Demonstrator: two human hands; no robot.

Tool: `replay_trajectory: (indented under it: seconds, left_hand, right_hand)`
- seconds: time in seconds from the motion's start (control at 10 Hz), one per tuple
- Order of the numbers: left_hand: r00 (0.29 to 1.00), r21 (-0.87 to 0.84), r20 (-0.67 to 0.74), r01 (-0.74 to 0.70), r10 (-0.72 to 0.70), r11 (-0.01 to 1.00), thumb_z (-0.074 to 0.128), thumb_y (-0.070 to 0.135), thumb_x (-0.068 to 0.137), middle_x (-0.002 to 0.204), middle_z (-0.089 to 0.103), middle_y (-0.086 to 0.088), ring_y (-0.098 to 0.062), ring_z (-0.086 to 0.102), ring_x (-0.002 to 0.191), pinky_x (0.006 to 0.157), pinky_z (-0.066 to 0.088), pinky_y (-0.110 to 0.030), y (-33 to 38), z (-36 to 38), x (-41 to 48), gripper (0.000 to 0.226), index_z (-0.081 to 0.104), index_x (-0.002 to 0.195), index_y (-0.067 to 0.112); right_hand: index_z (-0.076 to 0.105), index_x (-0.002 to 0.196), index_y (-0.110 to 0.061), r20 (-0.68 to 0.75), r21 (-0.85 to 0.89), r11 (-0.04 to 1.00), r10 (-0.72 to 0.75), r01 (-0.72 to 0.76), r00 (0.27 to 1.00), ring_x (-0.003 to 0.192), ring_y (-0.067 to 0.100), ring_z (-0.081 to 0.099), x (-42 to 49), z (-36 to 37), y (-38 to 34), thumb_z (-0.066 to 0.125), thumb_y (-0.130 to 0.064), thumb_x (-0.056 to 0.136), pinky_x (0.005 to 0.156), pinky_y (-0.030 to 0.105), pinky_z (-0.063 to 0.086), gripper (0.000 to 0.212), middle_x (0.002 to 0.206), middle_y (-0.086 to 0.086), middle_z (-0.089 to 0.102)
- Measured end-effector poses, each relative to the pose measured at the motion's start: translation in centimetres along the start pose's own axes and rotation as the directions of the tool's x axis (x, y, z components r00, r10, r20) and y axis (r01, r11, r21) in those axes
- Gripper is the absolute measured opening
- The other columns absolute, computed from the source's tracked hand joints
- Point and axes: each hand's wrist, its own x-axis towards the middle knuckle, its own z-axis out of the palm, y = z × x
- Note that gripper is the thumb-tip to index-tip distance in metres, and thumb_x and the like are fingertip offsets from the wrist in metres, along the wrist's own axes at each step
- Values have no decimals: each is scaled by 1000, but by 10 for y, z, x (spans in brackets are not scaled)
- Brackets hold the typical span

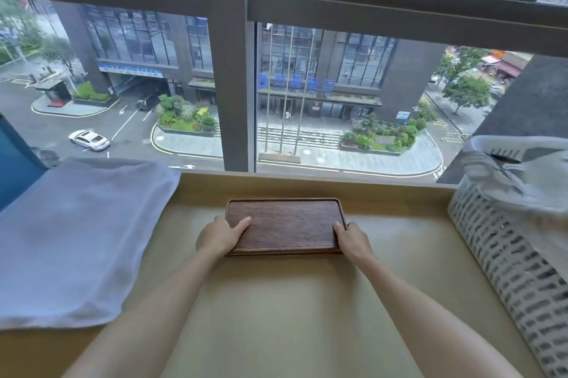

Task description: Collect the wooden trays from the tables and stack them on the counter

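A dark brown wooden tray (287, 224), rectangular with a low rim, lies flat on the tan counter (276, 316) in front of the window. My left hand (219, 237) grips its left short edge, thumb resting on top of the tray. Gripping the right short edge is my right hand (350, 239), thumb over the rim. The tray holds nothing. No other tray is in view.
A folded white towel (70, 239) covers the left part of the counter. A white perforated laundry basket (516, 254) with cloth in it stands at the right edge. A large window with a dark frame (235, 85) rises directly behind the counter.
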Motion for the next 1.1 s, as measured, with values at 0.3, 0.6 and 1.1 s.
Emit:
replay_trajectory:
  seconds: [0.3,0.6,1.1]
  left_hand:
    - [999,81,9,-35,34,996,42,60,88,119,63,-16,-33,58,111,86,47,-35,9,0,29,65,54,115,2]
    - [998,178,14,-69,68,982,39,61,88,125,60,-17,-34,55,117,89,47,-37,20,-2,49,68,49,121,3]
    - [994,72,-40,-97,100,993,36,43,96,138,49,-16,-32,47,126,99,42,-41,28,-32,37,56,44,131,0]
  right_hand:
    - [55,118,7,-17,-77,997,-9,7,1000,117,37,52,22,4,-13,35,-32,98,94,36,41,48,127,25,57]
    - [51,120,1,-12,-320,946,-50,43,999,116,37,52,33,-2,-19,29,-33,99,92,37,42,46,127,23,57]
    - [49,121,-2,-22,-393,919,-40,29,999,116,34,52,24,-11,-29,25,-34,99,83,35,41,46,128,18,56]
